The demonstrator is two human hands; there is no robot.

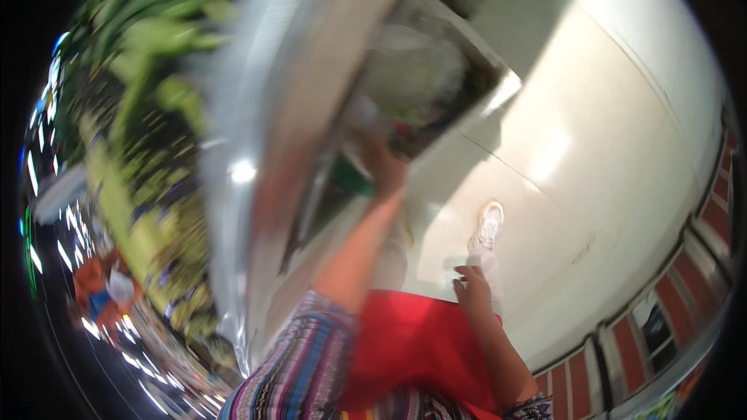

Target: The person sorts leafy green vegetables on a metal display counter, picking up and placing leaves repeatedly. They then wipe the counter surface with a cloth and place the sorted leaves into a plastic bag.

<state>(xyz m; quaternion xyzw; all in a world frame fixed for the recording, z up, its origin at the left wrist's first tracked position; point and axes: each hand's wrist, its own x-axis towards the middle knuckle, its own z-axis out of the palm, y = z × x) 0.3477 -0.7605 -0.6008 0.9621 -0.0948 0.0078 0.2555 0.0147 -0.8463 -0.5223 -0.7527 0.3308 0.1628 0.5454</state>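
My left hand (379, 154) reaches forward, blurred, at the near side of a crate or bin (490, 96) below the display. Beside its fingers is a pale bag-like bundle (417, 70), perhaps clear plastic around something light green. Blur hides whether the fingers grip anything. My right hand (474, 289) hangs low before the red apron (420, 344), with fingers apart and nothing in them.
Left of me runs a produce display with a shiny metal edge (233, 233), heaped with leafy green vegetables (152, 41) and bundled greens (169, 245). A glossy tiled floor (572, 186) extends right, towards red-striped panels (630, 332).
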